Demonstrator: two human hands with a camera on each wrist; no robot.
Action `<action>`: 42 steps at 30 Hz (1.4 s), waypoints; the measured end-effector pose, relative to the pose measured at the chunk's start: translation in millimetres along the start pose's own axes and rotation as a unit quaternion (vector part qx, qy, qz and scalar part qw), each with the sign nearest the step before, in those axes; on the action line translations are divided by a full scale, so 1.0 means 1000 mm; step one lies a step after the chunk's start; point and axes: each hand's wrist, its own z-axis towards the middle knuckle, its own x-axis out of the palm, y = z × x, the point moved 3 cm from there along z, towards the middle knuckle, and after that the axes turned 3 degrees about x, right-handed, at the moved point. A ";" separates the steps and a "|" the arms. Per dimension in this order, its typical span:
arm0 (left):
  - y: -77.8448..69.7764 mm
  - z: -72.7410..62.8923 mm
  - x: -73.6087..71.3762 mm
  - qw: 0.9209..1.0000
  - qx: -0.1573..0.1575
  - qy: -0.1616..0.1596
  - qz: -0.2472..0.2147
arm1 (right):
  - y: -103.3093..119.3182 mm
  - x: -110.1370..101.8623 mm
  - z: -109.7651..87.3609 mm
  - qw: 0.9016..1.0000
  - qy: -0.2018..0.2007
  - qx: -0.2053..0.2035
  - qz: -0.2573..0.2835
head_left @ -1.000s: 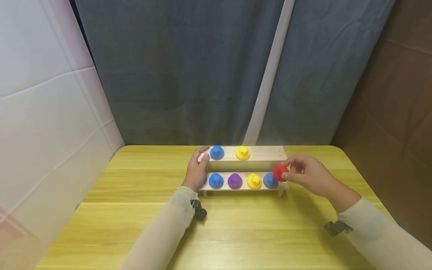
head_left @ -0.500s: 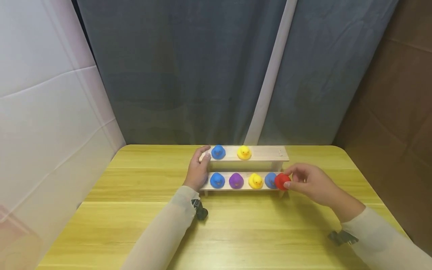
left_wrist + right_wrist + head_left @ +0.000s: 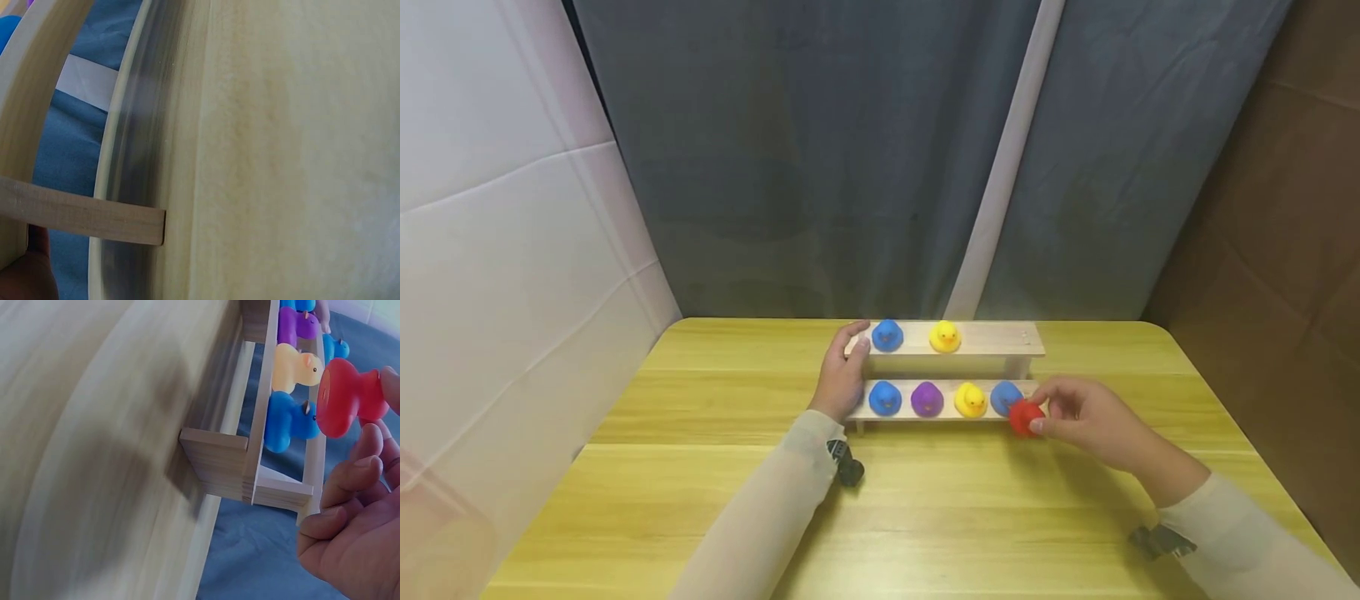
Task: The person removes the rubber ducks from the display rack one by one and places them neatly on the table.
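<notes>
Head view forward and down from farther back, 2 sideways wrist close-ups, rack (image 3: pixel 988 338) in all 3

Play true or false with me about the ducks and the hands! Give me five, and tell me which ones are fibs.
1. The right hand holds the red duck. True.
2. Both hands hold ducks. False: the left hand grips the left end of the wooden rack.
3. The purple duck stands between a blue duck and a yellow duck. True.
4. Five ducks stand up top. False: the upper shelf carries two, one blue and one yellow.
5. The lower shelf carries four ducks. True.
</notes>
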 end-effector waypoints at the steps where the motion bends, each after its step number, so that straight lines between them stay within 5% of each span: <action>1: 0.000 0.000 0.000 1.000 0.000 0.000 0.000 | 0.000 0.001 -0.001 1.000 0.002 0.002 0.003; 42: -0.002 0.001 0.001 1.000 -0.006 -0.002 0.004 | -0.031 0.034 -0.008 0.994 0.038 0.103 0.024</action>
